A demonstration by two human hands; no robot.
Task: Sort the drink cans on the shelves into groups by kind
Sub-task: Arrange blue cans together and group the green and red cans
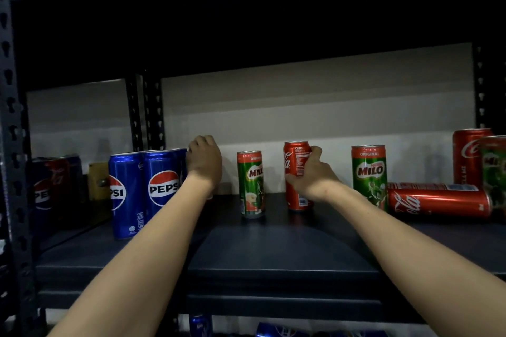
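Coca-Cola can [297,175] upright on shelf [273,249], right of the Pepsi cans [161,186]; right hand [312,175] wraps it, nearer. Left hand [205,159] curls round a rear Pepsi can.

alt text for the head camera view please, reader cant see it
A person reaches into a dark metal shelf: the right hand grips an upright Coca-Cola can, and the left hand touches a Pepsi can in a row of blue Pepsi cans. Two Milo cans stand nearby, and another Coca-Cola can lies on its side at right.
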